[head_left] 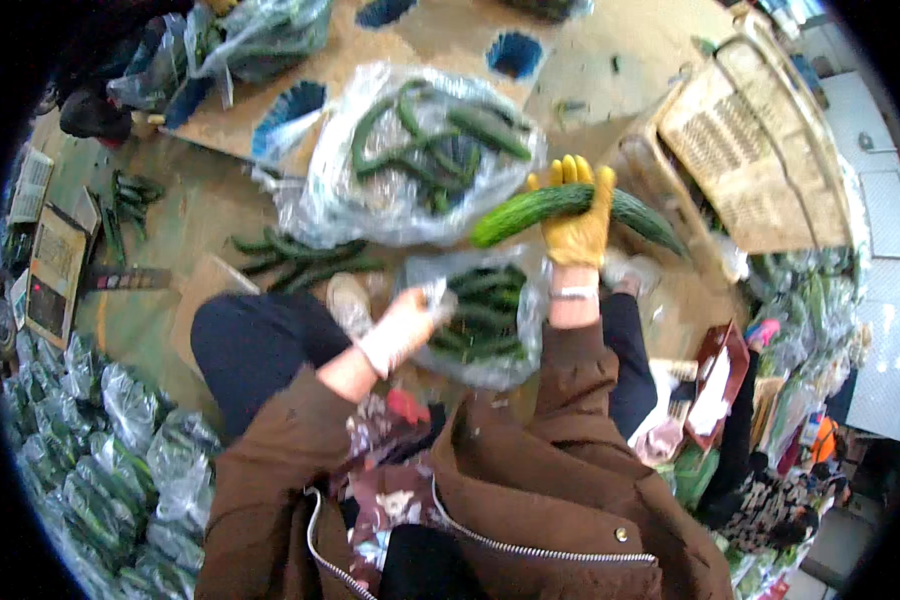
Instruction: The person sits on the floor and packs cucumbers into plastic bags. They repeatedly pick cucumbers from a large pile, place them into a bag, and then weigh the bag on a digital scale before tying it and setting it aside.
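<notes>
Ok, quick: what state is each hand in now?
Left hand: closed on the clear bag's edge.
Right hand: holding a green cucumber.

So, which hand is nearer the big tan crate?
Right. The right hand, holding a cucumber, is just left of the crate; the left hand, at a clear bag, is farther left.

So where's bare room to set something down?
Brown floor is free between the small green cucumber bunch and the larger loose heap, and, lightly littered, between the blue-holed tan board and tan plastic crate. It's crowded around the clear plastic bag near the pale-gloved left hand.
</notes>
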The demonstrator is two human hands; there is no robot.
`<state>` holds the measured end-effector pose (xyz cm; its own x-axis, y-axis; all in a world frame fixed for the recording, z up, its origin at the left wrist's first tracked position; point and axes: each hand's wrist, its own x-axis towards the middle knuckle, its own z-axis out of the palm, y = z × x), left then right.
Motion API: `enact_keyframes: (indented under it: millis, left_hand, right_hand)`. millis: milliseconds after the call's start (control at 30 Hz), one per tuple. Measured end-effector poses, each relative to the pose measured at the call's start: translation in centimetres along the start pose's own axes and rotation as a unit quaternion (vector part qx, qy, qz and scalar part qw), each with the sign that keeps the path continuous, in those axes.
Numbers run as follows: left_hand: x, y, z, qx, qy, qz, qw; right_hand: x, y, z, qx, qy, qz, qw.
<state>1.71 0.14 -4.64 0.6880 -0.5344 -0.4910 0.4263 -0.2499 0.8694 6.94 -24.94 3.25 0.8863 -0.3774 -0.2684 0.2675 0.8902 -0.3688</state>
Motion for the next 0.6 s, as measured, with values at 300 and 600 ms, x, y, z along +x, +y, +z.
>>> enact_keyframes:
  millis: [300, 600]
  left_hand:
    - [-2.3, 0.4, -1.2, -0.235, -0.035, -0.021, 0.971]
    - [-2.0, 1.4, -1.8, -0.365, 0.08, -0.071, 0.925]
  right_hand:
    - [-9.1, -2.2, -0.4, -0.238, -0.192, 0.063, 0.95]
    - [-11.3, 5.4, -18.0, -0.903, -0.289, 0.229, 0.22]
